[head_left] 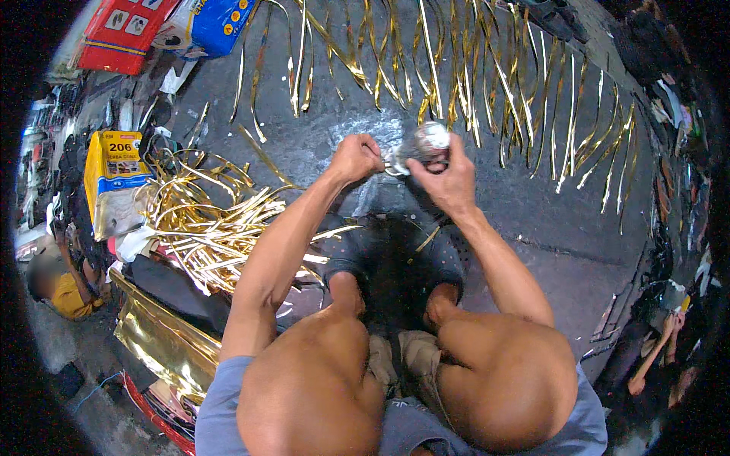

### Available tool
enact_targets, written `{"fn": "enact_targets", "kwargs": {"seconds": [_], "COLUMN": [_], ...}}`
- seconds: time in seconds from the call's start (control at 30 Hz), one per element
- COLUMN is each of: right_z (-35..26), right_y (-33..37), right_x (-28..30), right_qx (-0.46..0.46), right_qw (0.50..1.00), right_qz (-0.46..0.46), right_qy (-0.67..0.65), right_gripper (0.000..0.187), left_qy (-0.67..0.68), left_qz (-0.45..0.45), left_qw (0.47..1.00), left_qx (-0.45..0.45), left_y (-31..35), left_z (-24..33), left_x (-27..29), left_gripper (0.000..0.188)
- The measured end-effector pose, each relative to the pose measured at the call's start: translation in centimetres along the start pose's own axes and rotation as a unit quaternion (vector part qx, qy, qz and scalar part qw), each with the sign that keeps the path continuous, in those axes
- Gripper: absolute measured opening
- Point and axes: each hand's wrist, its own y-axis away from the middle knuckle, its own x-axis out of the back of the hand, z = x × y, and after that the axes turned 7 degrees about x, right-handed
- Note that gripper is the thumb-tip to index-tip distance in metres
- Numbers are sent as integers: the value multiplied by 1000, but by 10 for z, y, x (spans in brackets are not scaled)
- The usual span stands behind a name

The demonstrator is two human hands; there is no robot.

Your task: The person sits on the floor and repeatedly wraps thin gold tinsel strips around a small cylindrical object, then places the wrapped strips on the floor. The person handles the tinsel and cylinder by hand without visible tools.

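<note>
My right hand [450,176] is wrapped round a small, shiny, silvery-grey rounded container [432,139], held tilted above the dark floor. Its lower end points toward my left hand [356,158], whose fingers are pinched together close to it. A pale bit shows between the two hands, and I cannot make out what the left fingertips hold. Beyond my hands, several gold strips [498,72] lie spread in a row on the dark surface. Whitish smears mark the floor under my hands. A loose heap of gold strips [217,228] lies left of my left forearm.
A yellow, white and blue box [120,178] stands by the heap. Red [125,34] and blue [220,26] packages lie at the far left. A shiny gold sheet [163,338] is near my left knee. Another person in yellow [76,295] is at the left; someone's arms [660,346] show at the right.
</note>
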Motion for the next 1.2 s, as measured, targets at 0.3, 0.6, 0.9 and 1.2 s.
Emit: {"fn": "enact_targets", "kwargs": {"seconds": [0.3, 0.6, 0.9, 1.2], "right_z": [17, 91, 54, -128], "right_y": [21, 10, -11, -28], "right_x": [-21, -32, -6, 206], "right_qx": [124, -194, -287, -42], "right_qw": [982, 980, 891, 848], "right_qz": [-87, -38, 44, -10], "right_qy": [113, -5, -349, -529], "right_gripper": [61, 31, 24, 28], "left_qy": [-73, -26, -72, -54], "left_qz": [77, 41, 102, 52], "left_qw": [948, 972, 956, 965], "left_qx": [-300, -230, -266, -252], "left_y": [40, 44, 46, 41], "left_z": [34, 40, 34, 29], "left_x": [-3, -15, -18, -13], "left_gripper": [60, 63, 60, 58]}}
